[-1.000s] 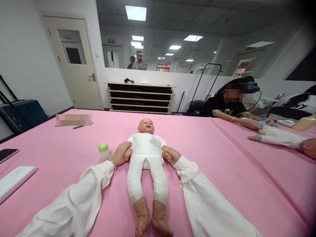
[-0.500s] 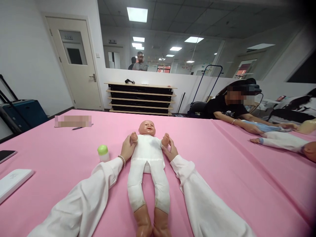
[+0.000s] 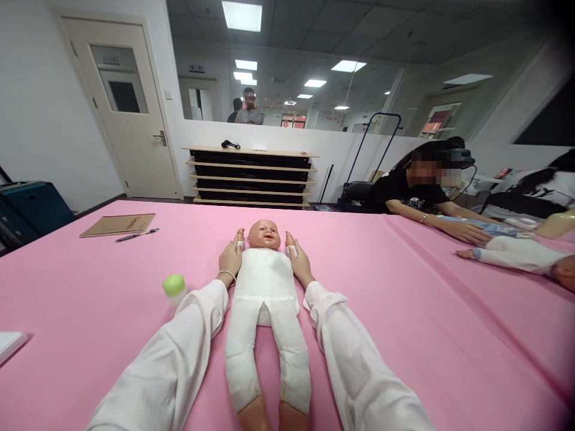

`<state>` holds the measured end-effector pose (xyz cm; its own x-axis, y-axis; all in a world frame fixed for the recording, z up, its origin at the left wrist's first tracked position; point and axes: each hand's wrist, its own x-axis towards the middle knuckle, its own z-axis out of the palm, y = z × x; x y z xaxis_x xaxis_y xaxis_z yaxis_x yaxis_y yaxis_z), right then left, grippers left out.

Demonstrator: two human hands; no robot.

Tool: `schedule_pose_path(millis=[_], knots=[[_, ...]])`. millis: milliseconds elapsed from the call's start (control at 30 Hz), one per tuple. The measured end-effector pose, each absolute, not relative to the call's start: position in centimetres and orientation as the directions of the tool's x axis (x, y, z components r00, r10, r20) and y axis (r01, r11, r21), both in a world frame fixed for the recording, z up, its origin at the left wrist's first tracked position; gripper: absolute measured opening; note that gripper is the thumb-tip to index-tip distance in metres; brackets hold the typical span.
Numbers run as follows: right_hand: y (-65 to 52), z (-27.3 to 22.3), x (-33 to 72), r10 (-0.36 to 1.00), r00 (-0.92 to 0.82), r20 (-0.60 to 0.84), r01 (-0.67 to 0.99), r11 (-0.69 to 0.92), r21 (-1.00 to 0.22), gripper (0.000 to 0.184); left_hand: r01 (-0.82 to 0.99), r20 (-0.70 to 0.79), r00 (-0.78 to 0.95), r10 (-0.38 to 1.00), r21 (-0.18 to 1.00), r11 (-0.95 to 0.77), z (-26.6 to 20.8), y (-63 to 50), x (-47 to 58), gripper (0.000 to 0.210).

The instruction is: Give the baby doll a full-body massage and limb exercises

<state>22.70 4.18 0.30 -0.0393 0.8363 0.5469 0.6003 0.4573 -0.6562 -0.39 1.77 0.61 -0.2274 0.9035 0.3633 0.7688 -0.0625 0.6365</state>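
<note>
**Q:** State the containers and their contents.
**A:** One jar (image 3: 174, 290) stands upright left of centre, its green lid fitted. The lower body is pale; its contents cannot be determined. A teal suitcase (image 3: 36, 206) is at the left edge of the frame; its interior is hidden.

**Q:** Specify the position and orientation of the doll (image 3: 266, 278).
**A:** It lies face up on the pink cover (image 3: 395, 335), from the centre to the bottom of the frame. Its long axis runs nearly vertical in the frame: head toward the top, legs toward the bottom edge, which cuts off the feet. Both doll arms point upward beside the head.

**Q:** Report the hands.
**A:** The left hand (image 3: 230, 257) is closed around the doll arm on the frame's left. The right hand (image 3: 300, 262) grips the opposite one, thumb against its inner side.

**Q:** Adjacent items?
**A:** A brown notebook (image 3: 117, 224) and a pen (image 3: 137, 234) lie at centre left, above the jar.
</note>
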Motion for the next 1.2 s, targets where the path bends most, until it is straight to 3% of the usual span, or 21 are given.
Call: schedule_pose_path(millis=[133, 300, 467, 567, 700, 900, 1067, 1200], knots=[[5.0, -0.4, 23.0, 0.864, -0.040, 0.502, 0.660, 0.400, -0.636, 0.044, 0.807, 0.280, -0.233, 0.931, 0.590, 0.024, 0.6, 2.0, -0.5, 0.046], [4.7, -0.2, 23.0, 0.874, -0.033, 0.484, 0.659, 0.383, -0.648, 0.044, 0.817, 0.300, -0.220, 0.928, 0.577, 0.007, 0.3, 2.1, -0.7, 0.047], [3.2, 0.6, 22.6, 0.844, 0.008, 0.536, 0.580, 0.433, -0.690, 0.051, 0.748, 0.353, -0.216, 0.910, 0.659, -0.078, 0.3, 1.7, -0.8, 0.048], [2.0, 1.3, 22.3, 0.793, 0.020, 0.609, 0.579, 0.487, -0.654, 0.054, 0.685, 0.383, -0.216, 0.898, 0.715, -0.140, 0.3, 1.4, -0.8, 0.049], [0.5, 1.8, 22.3, 0.751, 0.013, 0.660, 0.597, 0.524, -0.608, 0.055, 0.615, 0.357, -0.320, 0.878, 0.783, -0.095, 0.1, 0.7, -0.9, 0.059], [-0.7, 0.2, 23.7, 0.850, 0.112, 0.515, 0.542, 0.383, -0.748, 0.059, 0.576, 0.461, -0.345, 0.818, 0.792, -0.203, -0.1, -1.3, -1.3, 0.066], [-2.3, 0.0, 25.1, 0.864, -0.005, 0.503, 0.403, 0.462, -0.790, 0.055, 0.583, 0.516, -0.272, 0.812, 0.760, -0.288, -0.4, -3.2, -1.8, 0.057], [-3.5, 0.5, 25.5, 0.970, -0.014, 0.242, 0.041, 0.243, -0.969, 0.038, 0.570, 0.564, -0.115, 0.817, 0.711, -0.411, -1.0, -4.5, -2.5, 0.035]])
